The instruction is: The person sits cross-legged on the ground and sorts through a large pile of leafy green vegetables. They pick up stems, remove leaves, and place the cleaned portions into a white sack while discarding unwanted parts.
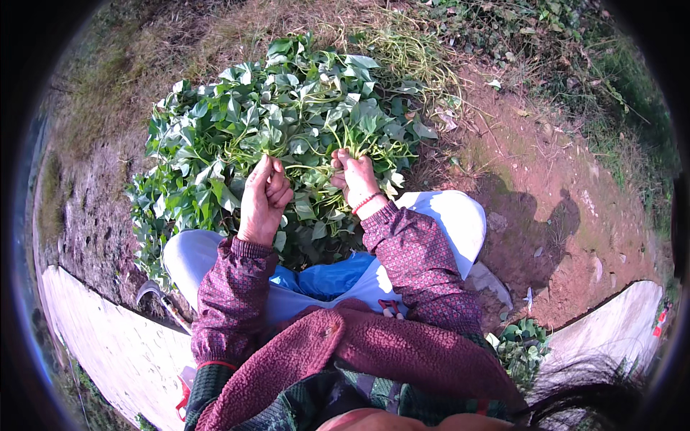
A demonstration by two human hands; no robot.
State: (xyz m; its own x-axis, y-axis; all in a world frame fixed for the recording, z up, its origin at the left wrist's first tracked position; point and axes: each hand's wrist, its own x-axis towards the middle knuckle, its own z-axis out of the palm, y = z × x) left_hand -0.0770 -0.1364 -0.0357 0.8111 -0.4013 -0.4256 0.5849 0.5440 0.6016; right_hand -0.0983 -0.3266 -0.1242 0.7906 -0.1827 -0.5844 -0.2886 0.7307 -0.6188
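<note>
A large heap of leafy green vines (pixel 269 108), probably sweet potato, lies on the ground before my knees. My right hand (pixel 357 175), with a red bead bracelet at the wrist, grips a small bunch of leafy stems (pixel 353 143) at the heap's near right side. Its leaves fan out beyond my fingers. My left hand (pixel 265 202) is over the near middle of the heap, thumb and forefinger pinched together. Whether a stem is caught between those fingertips is hidden among the vines.
A sickle (pixel 151 291) lies beside my left knee. Blue plastic sheeting (pixel 329 275) is between my legs. Bare, leafless vines (pixel 415 59) are piled behind the heap. A smaller leaf pile (pixel 520 345) sits at right, near a pale slab (pixel 604 323). Reddish soil (pixel 539 140) stretches to the right.
</note>
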